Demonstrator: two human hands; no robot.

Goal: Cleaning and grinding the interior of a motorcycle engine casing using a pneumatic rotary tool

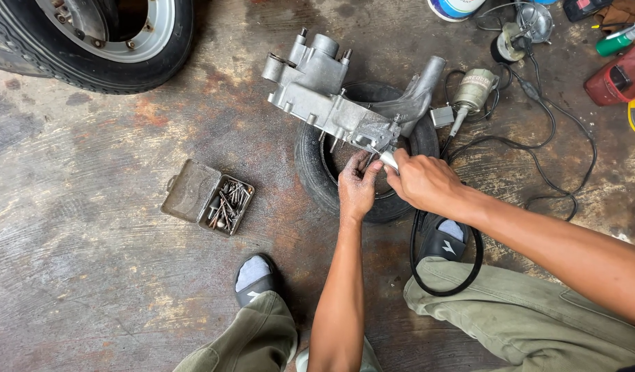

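- Aluminium engine casing point(324, 96) lies on a small tyre point(317, 169) on the stained concrete floor point(90, 241).
- Right hand point(421, 182) is closed around a slim metal tool point(387, 160), tip at the casing's lower corner.
- Left hand point(356, 189) sits just below, fingers curled near the tip; cannot tell what they pinch.
- Work looks mid-way: casing bare, studs sticking out.
- Open tin of bits point(208, 198) lies apart, untouched.
- Rotary motor with its cable point(472, 93) sits beside the tyre.
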